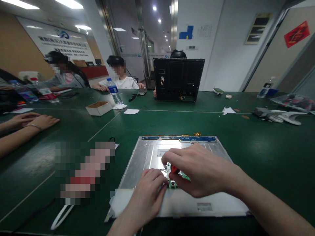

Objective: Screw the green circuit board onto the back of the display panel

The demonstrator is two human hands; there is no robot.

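A metal-backed display panel (137,164) lies flat before me, with a long blue circuit strip (167,139) along its far edge. On its middle sits a green circuit board (173,184), partly covered by my hands. My right hand (197,167) is over this board, fingers closed around a red-handled screwdriver (174,169); its tip is hidden. Just to the left, my left hand (150,188) rests on the panel, fingers curled together and tips at the board's left edge. Whether they pinch anything small is hidden. A pale strip (182,203) covers the panel's near side.
Left of the panel is a blurred pink item (91,167) with a white loop. Another person's hands (39,123) rest farther left. Beyond stand an open white box (98,108), a water bottle (114,91) and an upright black frame (179,80). Grey-white parts (280,115) lie right.
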